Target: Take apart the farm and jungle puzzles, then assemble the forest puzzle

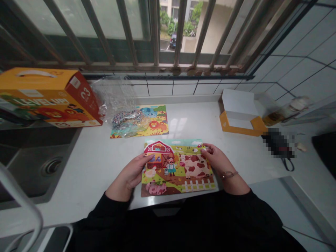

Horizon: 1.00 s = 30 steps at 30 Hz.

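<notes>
Stretching left to right across the lower middle of the frame, a farm picture board [178,171] lies squarely between two bare hands, its long axis running side to side with the right end a touch higher! Neither hand is nearer, folks: both are on it. Over at its left edge, the left hand [133,171] has its thumb flat on the red barn, the other fingers going to the edge and out of sight below, so it looks clamped there. Across at the upper right corner, the right hand [215,156] matches it, thumb on top above the cow, fingers pinching at the edge, a bracelet [228,174] round that wrist. From both sets of fingers, the board lies inward, toward the middle. Any writing on it? None that I can read.

Now up past the board: a jungle animal board [159,130] rests on the counter [194,115], a clear bag [126,120] of small speckled pieces lying over its left part. Out to the right, a yellow box [237,129] stands with its pale lid raised, no lettering legible on it. And there's the big one at upper left, an orange carton [52,101] shouting "LEVEL UP!" across its front, with "03" on the red side and again low on the front; the smaller print is too small to make out. Farthest of all, beyond the window bars [128,31], a parked car [173,40] at top centre, plate unreadable
</notes>
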Each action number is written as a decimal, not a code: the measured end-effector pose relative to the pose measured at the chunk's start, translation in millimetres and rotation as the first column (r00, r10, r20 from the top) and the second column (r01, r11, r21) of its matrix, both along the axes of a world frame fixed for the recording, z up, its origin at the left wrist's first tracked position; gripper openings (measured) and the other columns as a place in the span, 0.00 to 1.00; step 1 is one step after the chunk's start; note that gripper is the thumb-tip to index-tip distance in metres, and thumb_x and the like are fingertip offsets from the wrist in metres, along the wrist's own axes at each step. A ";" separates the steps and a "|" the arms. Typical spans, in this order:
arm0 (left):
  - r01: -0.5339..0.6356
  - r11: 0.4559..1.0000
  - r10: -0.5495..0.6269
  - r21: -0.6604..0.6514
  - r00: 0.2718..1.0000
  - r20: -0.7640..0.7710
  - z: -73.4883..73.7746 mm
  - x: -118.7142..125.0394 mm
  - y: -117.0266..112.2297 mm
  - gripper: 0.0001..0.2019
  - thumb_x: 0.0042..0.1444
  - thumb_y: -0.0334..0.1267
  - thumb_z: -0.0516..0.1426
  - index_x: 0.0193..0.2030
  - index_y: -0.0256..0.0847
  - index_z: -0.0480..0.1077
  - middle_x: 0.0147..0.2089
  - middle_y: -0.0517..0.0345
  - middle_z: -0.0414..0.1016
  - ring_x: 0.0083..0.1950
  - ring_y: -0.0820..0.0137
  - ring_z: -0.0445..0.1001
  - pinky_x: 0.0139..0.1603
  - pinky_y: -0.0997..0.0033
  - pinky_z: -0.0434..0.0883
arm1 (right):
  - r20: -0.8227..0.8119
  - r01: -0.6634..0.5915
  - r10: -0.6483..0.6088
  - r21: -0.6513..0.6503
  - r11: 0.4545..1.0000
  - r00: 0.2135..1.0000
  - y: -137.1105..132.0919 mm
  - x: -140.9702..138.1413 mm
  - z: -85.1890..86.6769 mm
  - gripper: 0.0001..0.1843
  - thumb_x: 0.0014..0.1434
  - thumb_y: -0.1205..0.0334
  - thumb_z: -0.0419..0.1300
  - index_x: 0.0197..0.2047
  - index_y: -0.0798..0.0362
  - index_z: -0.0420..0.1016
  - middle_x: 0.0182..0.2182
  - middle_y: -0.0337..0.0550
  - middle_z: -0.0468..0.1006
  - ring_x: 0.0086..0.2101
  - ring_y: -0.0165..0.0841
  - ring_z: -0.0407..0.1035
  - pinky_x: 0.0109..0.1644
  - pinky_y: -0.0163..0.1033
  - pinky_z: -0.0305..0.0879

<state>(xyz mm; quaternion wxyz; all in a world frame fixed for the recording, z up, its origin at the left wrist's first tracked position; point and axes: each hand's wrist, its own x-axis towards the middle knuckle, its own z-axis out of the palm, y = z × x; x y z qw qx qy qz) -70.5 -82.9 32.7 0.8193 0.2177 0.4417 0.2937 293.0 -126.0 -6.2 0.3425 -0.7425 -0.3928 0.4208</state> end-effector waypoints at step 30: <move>0.049 0.997 -0.058 0.059 0.986 0.154 -7.3 3.8 18.5 0.25 0.68 0.33 0.68 0.70 0.39 0.74 0.60 0.38 0.88 0.56 0.49 0.90 0.64 0.44 0.85 | -0.273 0.057 -0.030 0.092 0.994 0.961 14.0 -19.5 13.9 0.25 0.57 0.39 0.75 0.47 0.48 0.82 0.40 0.49 0.91 0.41 0.48 0.86 0.43 0.48 0.83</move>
